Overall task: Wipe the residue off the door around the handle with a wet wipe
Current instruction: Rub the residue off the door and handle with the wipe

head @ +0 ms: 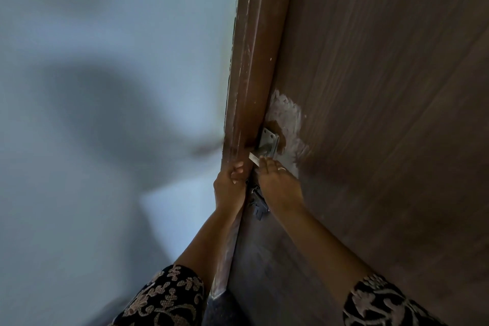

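The brown wooden door [383,87] fills the right half of the view. A white smeared patch of residue [287,116] spreads above and to the right of the metal handle [267,144]. My right hand [277,182] reaches up along the door face, its fingers stretched out and touching the lower end of the handle. My left hand [229,180] grips the door edge [251,74], fingers curled round it just left of the handle. No wet wipe shows; anything under my right palm is hidden.
A dark metal latch [258,205] sits on the door just below my hands, between my wrists. A pale, blurred wall [105,87] with a shadow fills the left side. Patterned sleeves cover both forearms at the bottom.
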A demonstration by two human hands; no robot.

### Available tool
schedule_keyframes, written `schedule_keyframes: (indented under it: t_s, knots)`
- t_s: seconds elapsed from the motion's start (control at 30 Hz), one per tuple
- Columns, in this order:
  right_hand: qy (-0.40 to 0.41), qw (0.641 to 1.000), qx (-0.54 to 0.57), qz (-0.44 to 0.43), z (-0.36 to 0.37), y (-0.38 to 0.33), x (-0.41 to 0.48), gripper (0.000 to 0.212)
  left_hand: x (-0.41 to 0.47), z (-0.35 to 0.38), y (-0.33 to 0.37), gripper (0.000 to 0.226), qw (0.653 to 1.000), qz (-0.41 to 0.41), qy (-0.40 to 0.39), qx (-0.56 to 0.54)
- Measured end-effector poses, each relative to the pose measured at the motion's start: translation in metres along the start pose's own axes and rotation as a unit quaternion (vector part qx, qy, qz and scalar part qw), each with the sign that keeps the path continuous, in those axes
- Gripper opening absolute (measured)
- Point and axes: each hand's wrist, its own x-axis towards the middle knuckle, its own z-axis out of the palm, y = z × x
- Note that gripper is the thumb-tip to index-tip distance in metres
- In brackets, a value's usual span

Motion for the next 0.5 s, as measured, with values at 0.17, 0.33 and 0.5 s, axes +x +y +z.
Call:
schedule_keyframes:
  t_s: [0.17, 0.33, 0.5]
  knots:
    - [-0.050, 0.998, 0.040, -0.005, -0.007, -0.013, 0.021, 0.046, -0.002, -0.001, 0.005, 0.025, 1.000, -0.019, -0.018, -0.014]
    - [-0.120, 0.982, 0.119, 0.082, -0.025, 0.017, 0.027, 0.023, 0.003, -0.003, -0.007, 0.031, 0.997, -0.058, -0.019, -0.043]
    - [-0.087, 0.974, 0.184, 0.101, -0.019, 0.017, 0.037, 0.032, 0.000, -0.003, -0.002, 0.027, 0.976, -0.136, -0.059, -0.158]
